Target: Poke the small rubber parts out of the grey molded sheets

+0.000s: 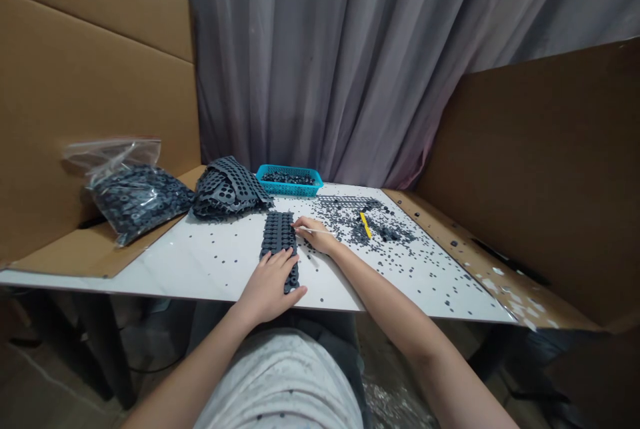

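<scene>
Head view: basket (289, 191) holds dark bits (289, 179); right grip (316, 235) seemingly clamps stick (314, 231), left (270, 285) open.

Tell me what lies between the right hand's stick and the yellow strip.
In the head view, small dark rubber pieces lie scattered on the white tabletop between the stick in the right hand and the yellow strip.

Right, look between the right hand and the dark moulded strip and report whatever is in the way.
Nothing visible: the right hand, holding a thin white stick, has its fingers at the edge of the dark moulded strip. The left hand rests on that strip.
</scene>
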`<state>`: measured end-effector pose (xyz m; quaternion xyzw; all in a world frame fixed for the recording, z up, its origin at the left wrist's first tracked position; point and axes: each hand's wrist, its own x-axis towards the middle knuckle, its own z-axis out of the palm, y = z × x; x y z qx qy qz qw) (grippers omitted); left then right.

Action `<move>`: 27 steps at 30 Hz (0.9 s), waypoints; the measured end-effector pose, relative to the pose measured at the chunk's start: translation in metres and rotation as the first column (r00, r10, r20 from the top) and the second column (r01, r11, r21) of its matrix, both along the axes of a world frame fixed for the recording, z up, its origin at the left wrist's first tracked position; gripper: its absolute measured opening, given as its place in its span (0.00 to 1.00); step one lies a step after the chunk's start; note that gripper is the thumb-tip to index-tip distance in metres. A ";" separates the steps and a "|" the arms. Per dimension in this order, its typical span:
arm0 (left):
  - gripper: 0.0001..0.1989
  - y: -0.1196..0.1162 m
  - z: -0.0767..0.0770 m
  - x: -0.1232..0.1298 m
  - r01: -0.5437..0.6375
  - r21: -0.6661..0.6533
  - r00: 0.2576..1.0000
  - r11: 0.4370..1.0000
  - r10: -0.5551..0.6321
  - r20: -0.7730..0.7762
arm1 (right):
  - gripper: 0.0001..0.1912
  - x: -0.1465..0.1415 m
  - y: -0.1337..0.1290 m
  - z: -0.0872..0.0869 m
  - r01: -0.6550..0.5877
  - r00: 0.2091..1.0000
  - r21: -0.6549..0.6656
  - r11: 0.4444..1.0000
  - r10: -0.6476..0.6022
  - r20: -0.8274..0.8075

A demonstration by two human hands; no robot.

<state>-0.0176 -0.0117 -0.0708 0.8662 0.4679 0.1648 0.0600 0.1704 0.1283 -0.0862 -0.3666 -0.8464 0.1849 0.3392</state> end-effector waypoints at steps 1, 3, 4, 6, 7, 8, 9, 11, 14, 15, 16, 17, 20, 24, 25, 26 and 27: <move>0.31 0.000 0.000 0.000 0.002 0.000 1.000 1.000 -0.002 0.004 | 0.05 0.000 0.000 0.001 0.022 1.000 0.012 1.000 -0.022 0.019; 0.30 0.001 -0.002 0.000 0.005 0.007 1.000 1.000 -0.005 0.020 | 0.05 0.000 0.002 0.002 0.077 0.996 0.035 0.996 -0.078 0.042; 0.30 0.001 -0.003 -0.001 0.006 0.011 1.000 1.000 -0.007 0.028 | 0.05 0.001 0.003 0.002 0.110 0.993 0.045 0.993 -0.112 0.045; 0.29 0.001 -0.004 -0.001 0.009 0.017 0.999 1.000 -0.009 0.039 | 0.04 0.005 0.006 0.001 0.182 0.982 0.061 0.981 -0.184 0.038; 0.29 0.002 -0.004 -0.001 0.010 0.018 0.999 1.000 -0.011 0.041 | 0.04 0.007 0.007 0.001 0.214 0.976 0.065 0.975 -0.216 0.028; 0.29 0.002 -0.004 -0.001 0.011 0.016 0.999 1.000 -0.011 0.040 | 0.04 0.010 0.008 0.000 0.240 0.970 0.066 0.969 -0.241 0.016; 0.30 0.002 -0.004 -0.001 0.011 0.013 0.999 1.000 -0.012 0.039 | 0.04 0.012 0.009 0.000 0.255 0.967 0.065 0.965 -0.256 0.004; 0.30 0.002 -0.004 -0.001 0.012 0.007 0.999 1.000 -0.013 0.039 | 0.05 0.016 0.010 0.000 0.254 0.967 0.055 0.966 -0.253 -0.023; 0.28 0.000 -0.005 -0.002 0.018 0.003 0.997 1.000 -0.018 0.075 | 0.08 0.015 0.008 0.000 0.210 0.976 0.034 0.977 -0.207 -0.072; 0.27 -0.001 -0.005 -0.002 0.019 0.010 0.993 1.000 -0.020 0.113 | 0.09 0.014 0.007 0.000 0.193 0.978 0.026 0.981 -0.190 -0.090; 0.25 -0.001 -0.006 -0.003 0.019 0.021 0.987 1.000 -0.023 0.159 | 0.09 0.014 0.006 0.000 0.177 0.979 0.016 0.984 -0.174 -0.107; 0.23 -0.002 -0.007 -0.004 0.018 0.034 0.978 0.999 -0.024 0.207 | 0.10 0.014 0.005 0.000 0.161 0.979 0.006 0.987 -0.159 -0.124; 0.11 -0.001 -0.007 -0.006 0.015 0.055 0.958 0.998 -0.030 0.284 | 0.12 0.015 0.001 0.000 0.128 0.977 -0.032 0.991 -0.131 -0.170; 0.06 0.002 0.001 -0.007 0.044 0.054 0.965 0.998 -0.056 0.256 | 0.13 0.017 -0.009 0.004 0.098 0.968 -0.095 0.991 -0.117 -0.224; 0.07 0.001 0.005 -0.007 0.054 0.055 0.967 0.997 -0.066 0.247 | 0.14 0.017 -0.012 0.006 0.092 0.966 -0.111 0.990 -0.116 -0.232; 0.08 -0.001 0.009 -0.008 0.063 0.055 0.969 0.996 -0.074 0.237 | 0.14 0.016 -0.015 0.007 0.088 0.965 -0.126 0.988 -0.116 -0.236; 0.08 -0.004 0.014 -0.008 0.070 0.056 0.971 0.996 -0.081 0.226 | 0.14 0.014 -0.018 0.008 0.083 0.965 -0.140 0.987 -0.115 -0.237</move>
